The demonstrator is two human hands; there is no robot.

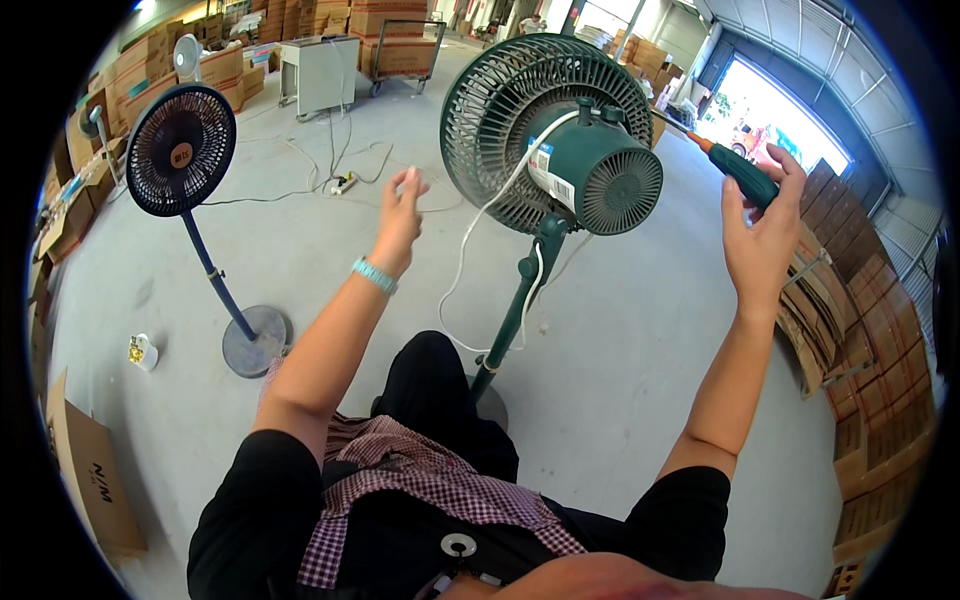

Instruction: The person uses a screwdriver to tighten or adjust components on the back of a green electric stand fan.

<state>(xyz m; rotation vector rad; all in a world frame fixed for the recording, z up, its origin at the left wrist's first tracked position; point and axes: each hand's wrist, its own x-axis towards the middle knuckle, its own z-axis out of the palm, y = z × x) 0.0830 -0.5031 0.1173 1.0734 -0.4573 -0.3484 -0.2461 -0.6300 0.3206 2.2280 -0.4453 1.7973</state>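
Note:
A green pedestal fan point(535, 140) stands before me, its motor housing and rear grille facing me. A white cord hangs in a loop from the motor housing point(600, 180). My right hand point(758, 225), to the right of the fan, is closed around the green handle of a screwdriver point(742, 172) with an orange collar. The shaft points left toward the grille's edge; I cannot tell whether its tip touches. My left hand point(402, 225) is raised left of the fan, fingers loosely bent and apart, with nothing visible in it. A pale blue band circles that wrist.
A dark standing fan point(182, 150) on a round base is at the left. A small white tub point(143, 352) sits on the floor nearby. Cords lead to a power strip point(344, 184). Behind are a grey cabinet point(320, 75) and a trolley point(405, 55). Stacked cartons point(880, 390) line the right.

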